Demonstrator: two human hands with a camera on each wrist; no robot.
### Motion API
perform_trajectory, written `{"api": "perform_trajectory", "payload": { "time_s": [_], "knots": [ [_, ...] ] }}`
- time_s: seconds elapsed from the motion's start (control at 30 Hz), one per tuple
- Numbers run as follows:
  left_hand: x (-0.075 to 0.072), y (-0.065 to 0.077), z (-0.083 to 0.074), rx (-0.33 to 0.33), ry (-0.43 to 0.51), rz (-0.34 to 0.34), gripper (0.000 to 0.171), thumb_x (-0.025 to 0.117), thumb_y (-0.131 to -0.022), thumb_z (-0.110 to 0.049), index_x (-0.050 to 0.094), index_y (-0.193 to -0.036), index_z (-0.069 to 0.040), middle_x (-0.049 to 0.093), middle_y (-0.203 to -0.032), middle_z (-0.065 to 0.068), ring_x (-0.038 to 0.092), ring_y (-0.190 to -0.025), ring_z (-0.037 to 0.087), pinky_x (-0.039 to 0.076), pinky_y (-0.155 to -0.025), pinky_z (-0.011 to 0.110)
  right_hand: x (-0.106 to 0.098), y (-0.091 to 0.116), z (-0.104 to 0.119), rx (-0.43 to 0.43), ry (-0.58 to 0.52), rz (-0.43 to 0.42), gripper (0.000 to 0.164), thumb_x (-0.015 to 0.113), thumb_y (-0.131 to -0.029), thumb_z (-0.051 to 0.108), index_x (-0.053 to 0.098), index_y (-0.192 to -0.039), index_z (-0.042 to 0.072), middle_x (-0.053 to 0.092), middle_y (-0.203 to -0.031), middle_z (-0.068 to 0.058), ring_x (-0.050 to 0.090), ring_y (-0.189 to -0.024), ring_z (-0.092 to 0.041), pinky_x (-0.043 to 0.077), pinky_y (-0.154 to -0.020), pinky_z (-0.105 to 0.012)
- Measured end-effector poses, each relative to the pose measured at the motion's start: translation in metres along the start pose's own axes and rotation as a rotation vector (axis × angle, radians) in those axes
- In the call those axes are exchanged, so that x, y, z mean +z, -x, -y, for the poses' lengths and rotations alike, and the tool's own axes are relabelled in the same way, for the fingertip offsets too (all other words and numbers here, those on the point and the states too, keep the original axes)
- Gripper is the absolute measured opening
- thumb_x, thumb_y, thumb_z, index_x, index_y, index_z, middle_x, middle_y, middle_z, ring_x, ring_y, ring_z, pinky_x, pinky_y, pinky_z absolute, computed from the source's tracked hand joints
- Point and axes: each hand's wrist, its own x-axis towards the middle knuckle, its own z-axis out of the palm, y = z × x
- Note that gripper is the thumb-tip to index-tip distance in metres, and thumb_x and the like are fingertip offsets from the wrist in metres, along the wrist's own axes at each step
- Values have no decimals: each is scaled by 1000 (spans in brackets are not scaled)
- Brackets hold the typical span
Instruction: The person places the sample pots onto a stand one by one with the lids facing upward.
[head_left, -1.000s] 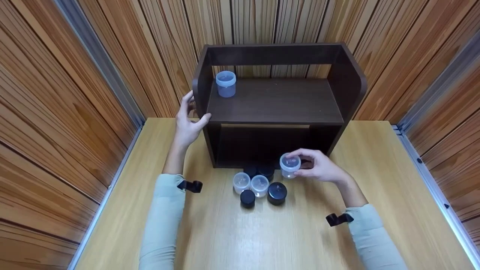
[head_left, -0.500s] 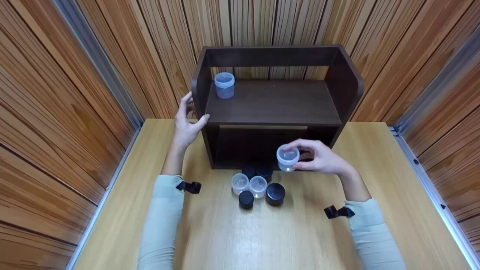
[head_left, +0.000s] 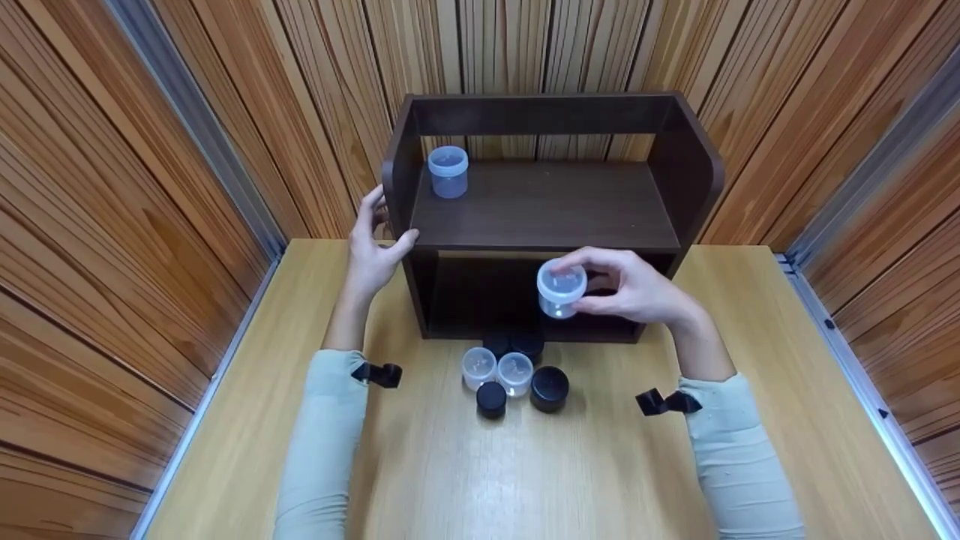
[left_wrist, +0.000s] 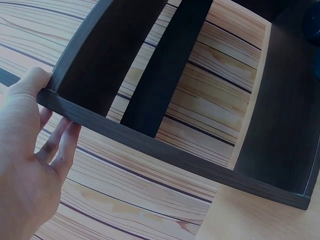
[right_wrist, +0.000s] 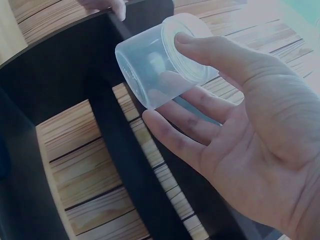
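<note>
My right hand [head_left: 634, 289] holds a clear plastic jar [head_left: 559, 300] with a translucent screw lid, raised in front of the shelf's lower opening. In the right wrist view the thumb presses near the lid of this jar [right_wrist: 145, 62] and the fingers lie along its far side. My left hand [head_left: 375, 255] grips the left side panel of the dark brown two-tier shelf [head_left: 555, 217], thumb at the front edge, fingers behind; the left wrist view shows the hand [left_wrist: 30, 150] at that panel's edge. A similar jar [head_left: 448, 180] stands on the upper board at the left.
Before the shelf, two clear jars [head_left: 515, 373] stand among several black-lidded ones, including a small jar [head_left: 491, 400] and a wider jar [head_left: 550, 388]. Everything rests on a light wooden table [head_left: 465, 472] enclosed by wood-patterned walls [head_left: 112, 225].
My right hand has lifted the clear jar up and slightly left, from beside the group to in front of the lower opening. The left hand keeps its place on the shelf.
</note>
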Motion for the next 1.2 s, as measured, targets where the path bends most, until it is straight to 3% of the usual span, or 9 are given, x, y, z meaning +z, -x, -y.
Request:
{"api": "perform_trajectory", "payload": {
  "time_s": [0.23,0.53,0.7,0.93,1.2],
  "knots": [
    [0,-2,1,19,-5,3,75,79,-96,-2,48,-164,-8,59,-160,20,62,-139,38,54,-106,37,-4,-17,12,-28,8,4,49,81,-94,-12,70,-141,-5,73,-141,4,71,-123,-10,65,-100,-26],
    [0,-2,0,33,5,-2,76,80,-95,-1,48,-164,-6,60,-158,22,62,-139,40,51,-116,48,-9,-44,26,-43,-1,-45,50,80,-94,-13,68,-142,-8,75,-138,5,75,-118,-14,66,-98,-27],
    [0,-1,-1,36,4,-2,76,80,-95,0,48,-164,-7,60,-158,21,63,-137,39,50,-116,48,-10,-61,29,-48,-2,-63,51,79,-95,-12,66,-144,-8,74,-138,6,73,-119,-15,66,-96,-27],
    [2,-1,0,44,-16,-5,76,81,-94,-2,49,-163,-6,61,-156,23,64,-134,40,56,-86,22,-9,-83,31,-58,-62,-81,54,81,-94,-11,65,-145,-10,75,-136,4,72,-118,-17,66,-97,-28],
    [1,-1,0,35,-9,-13,76,81,-94,-1,49,-162,-5,61,-156,23,63,-134,43,57,-86,25,-3,-111,35,-38,-80,-116,53,80,-95,-8,66,-146,-7,76,-134,5,74,-120,-17,68,-88,-31]
  ]
}}
